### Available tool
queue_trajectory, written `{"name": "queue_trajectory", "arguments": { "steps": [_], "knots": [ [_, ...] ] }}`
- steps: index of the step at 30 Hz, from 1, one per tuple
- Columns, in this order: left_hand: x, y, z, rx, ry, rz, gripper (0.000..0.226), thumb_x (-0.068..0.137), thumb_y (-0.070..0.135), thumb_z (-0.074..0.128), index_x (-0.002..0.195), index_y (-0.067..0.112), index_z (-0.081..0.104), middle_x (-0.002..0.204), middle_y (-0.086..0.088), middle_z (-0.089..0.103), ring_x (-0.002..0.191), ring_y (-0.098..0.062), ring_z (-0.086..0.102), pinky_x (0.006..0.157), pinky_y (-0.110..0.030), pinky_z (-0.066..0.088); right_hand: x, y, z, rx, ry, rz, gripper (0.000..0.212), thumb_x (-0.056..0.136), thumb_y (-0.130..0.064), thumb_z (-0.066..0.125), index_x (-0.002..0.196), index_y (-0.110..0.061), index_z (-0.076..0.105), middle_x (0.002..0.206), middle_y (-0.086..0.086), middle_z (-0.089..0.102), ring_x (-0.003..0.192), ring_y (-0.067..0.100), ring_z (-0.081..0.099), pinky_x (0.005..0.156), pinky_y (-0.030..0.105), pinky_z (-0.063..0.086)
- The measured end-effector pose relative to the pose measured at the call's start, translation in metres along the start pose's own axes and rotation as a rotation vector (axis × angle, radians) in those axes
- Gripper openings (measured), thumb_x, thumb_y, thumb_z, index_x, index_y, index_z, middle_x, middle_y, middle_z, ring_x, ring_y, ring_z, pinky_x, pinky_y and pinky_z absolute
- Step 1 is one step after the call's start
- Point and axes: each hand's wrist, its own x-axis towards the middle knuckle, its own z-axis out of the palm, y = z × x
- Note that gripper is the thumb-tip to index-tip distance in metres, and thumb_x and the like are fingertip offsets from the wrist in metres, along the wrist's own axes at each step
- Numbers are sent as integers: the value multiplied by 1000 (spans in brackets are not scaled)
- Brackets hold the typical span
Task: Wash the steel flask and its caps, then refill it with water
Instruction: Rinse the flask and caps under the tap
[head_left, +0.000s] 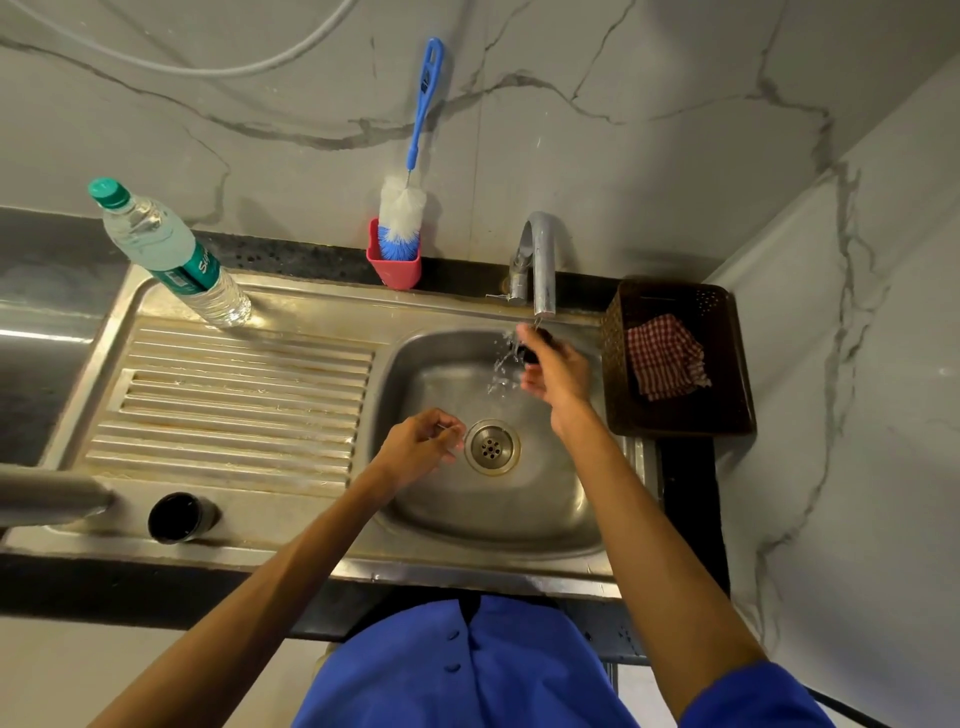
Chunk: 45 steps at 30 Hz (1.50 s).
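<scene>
Cap (530, 347) within right hand (558, 371) fingers — under tap (543, 270).

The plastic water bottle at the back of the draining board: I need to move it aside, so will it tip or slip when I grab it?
The plastic water bottle looks nearly full, so probably heavy for its size. Tall and narrow on the wet steel draining board, it may tip or slide if pushed high. Its thin clear wall would likely give under a grip.
</scene>
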Motion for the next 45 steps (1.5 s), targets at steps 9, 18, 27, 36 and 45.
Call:
{"name": "queue_trajectory", "arguments": {
  "steps": [9,18,27,36,45],
  "knots": [
    [-5,-3,-2,-67,20,-16,8,105,28,64,104,24,70,95,1,79,81,-11,76,73,-28,57,-5,-12,-14,-301,-82,-45,55,72,-44,92,117,-21,69,101,5,77,79,13,70,71,30,63],
    [-5,-4,0,-74,17,-23,9,105,29,63,106,23,69,94,3,79,82,-11,76,74,-27,58,-10,21,-42,-1210,73,-110,44,82,-43,84,108,-11,69,103,5,72,89,21,69,69,31,52],
    [-9,-9,-2,-125,18,-49,10,104,29,62,107,23,70,94,4,80,81,-11,76,78,-32,58,-11,9,-46,-663,-225,90,43,82,-36,86,116,-15,70,106,7,73,80,12,68,62,22,51],
    [-14,-16,-13,-182,76,-49,8,104,26,63,102,22,69,85,7,77,75,-11,73,67,-27,53,-2,0,-29,21,-308,122,62,79,-22,88,133,-7,61,114,17,76,96,26,75,77,31,60],
    [-25,-31,-24,-260,124,-56,13,105,26,64,106,14,70,85,2,76,71,-12,71,57,-22,49,2,-4,5,185,-106,281,56,79,-50,83,111,-7,69,86,7,65,76,16,59,68,29,55]
  ]
}}
